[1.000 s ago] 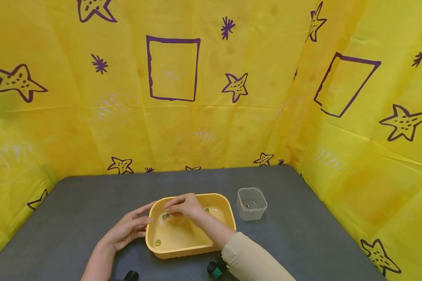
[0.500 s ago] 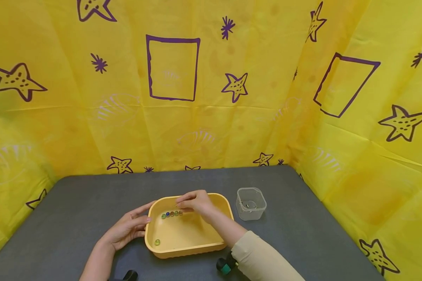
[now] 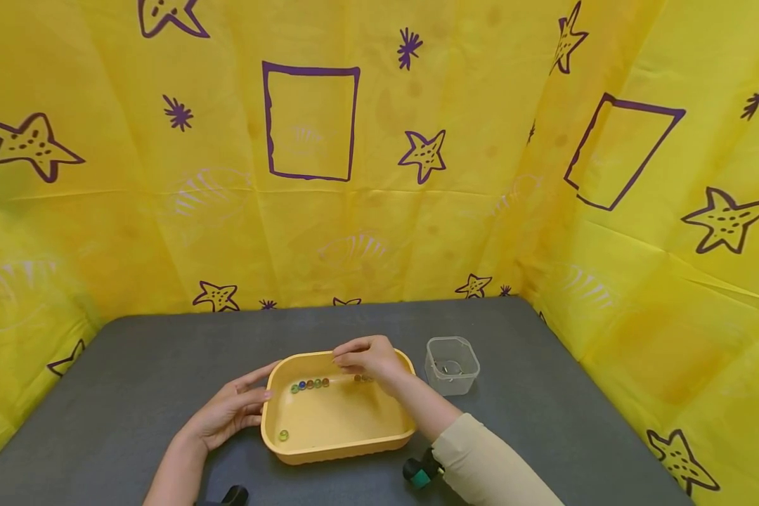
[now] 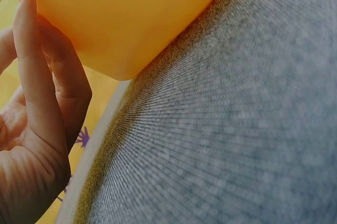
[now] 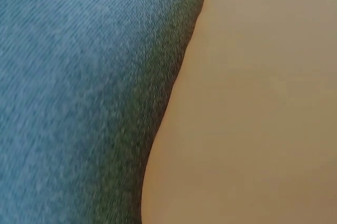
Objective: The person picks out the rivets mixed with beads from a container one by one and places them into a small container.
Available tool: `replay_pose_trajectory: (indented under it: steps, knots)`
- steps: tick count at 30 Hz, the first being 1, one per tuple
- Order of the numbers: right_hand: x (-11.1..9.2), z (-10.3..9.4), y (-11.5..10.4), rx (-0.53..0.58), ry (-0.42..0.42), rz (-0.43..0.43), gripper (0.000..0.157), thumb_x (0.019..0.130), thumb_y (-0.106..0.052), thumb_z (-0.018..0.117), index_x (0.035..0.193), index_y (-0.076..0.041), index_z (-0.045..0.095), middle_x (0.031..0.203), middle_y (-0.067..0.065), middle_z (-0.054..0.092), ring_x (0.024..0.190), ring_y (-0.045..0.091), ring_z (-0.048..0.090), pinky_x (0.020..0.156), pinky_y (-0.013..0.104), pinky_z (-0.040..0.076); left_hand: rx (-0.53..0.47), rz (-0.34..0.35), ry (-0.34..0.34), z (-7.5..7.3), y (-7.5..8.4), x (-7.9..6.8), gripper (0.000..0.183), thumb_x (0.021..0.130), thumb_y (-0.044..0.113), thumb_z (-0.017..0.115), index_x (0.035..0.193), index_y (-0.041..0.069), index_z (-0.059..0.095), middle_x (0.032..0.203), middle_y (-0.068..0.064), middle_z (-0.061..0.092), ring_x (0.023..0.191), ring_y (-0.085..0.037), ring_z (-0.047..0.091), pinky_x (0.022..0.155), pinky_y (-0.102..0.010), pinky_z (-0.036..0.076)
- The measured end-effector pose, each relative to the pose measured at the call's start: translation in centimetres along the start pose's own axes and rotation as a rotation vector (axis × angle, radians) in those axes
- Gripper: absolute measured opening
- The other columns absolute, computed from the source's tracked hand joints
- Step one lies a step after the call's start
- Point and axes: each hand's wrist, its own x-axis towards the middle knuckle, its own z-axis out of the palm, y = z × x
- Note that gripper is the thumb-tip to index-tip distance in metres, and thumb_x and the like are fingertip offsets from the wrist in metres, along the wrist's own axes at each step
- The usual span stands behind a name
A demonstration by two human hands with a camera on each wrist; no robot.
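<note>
My left hand (image 3: 228, 414) grips the left wall of a yellow tray (image 3: 354, 444); in the left wrist view its fingers (image 4: 31, 56) meet the tray's outer wall. My right hand (image 3: 370, 360) hangs over the tray's far side, fingertips close together. Whether anything sits between them is too small to tell. Under the far wall, to the left, lies a short row of glass marbles (image 3: 310, 384), among them green, blue and reddish ones. More marbles (image 3: 358, 378) show beneath the right hand, partly hidden. One yellow-green marble (image 3: 283, 435) rests alone in the near left corner.
A clear plastic container (image 3: 452, 365) with a few small bits inside stands right of the tray on the dark grey tabletop (image 3: 183, 351). Yellow cloth (image 3: 468, 232) printed with purple stars and frames hangs behind and beside the table.
My right hand has moved rightwards along the far side, uncovering the row of marbles on the left. The left hand stays on the tray wall. The lone marble stays put.
</note>
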Motion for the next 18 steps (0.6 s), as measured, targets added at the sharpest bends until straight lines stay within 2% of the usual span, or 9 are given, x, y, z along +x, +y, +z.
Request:
replay_pose_trajectory:
  steps: [8, 13, 18]
  knots:
    - [-0.3, -1.4, -0.1, 0.032, 0.026, 0.017, 0.02, 0.085, -0.004, 0.075, 0.103, 0.003, 0.076, 0.094, 0.011, 0.078, 0.092, 0.029, 0.075, 0.083, 0.038, 0.063, 0.004, 0.003, 0.0, 0.0, 0.0, 0.0, 0.06, 0.104, 0.013, 0.047, 0.158, 0.025, 0.024, 0.125, -0.002, 0.069, 0.101, -0.011, 0.072, 0.081, -0.023, 0.062]
    - [-0.3, -2.2, -0.1, 0.042, 0.044, 0.026, 0.022, 0.084, -0.005, 0.076, 0.104, 0.003, 0.076, 0.09, 0.006, 0.078, 0.083, 0.018, 0.075, 0.083, 0.035, 0.063, 0.0, 0.008, -0.006, -0.1, 0.0, 0.0, 0.055, 0.104, 0.012, 0.047, 0.154, 0.03, 0.031, 0.124, -0.002, 0.069, 0.102, -0.011, 0.072, 0.08, -0.023, 0.062]
    - [-0.4, -3.1, -0.1, 0.043, 0.058, 0.026, 0.023, 0.084, -0.004, 0.076, 0.105, 0.004, 0.075, 0.091, 0.004, 0.078, 0.083, 0.016, 0.075, 0.085, 0.036, 0.063, 0.004, 0.005, -0.003, -0.2, -0.1, 0.1, 0.06, 0.104, 0.012, 0.047, 0.158, 0.025, 0.024, 0.125, -0.002, 0.069, 0.101, -0.011, 0.072, 0.08, -0.023, 0.062]
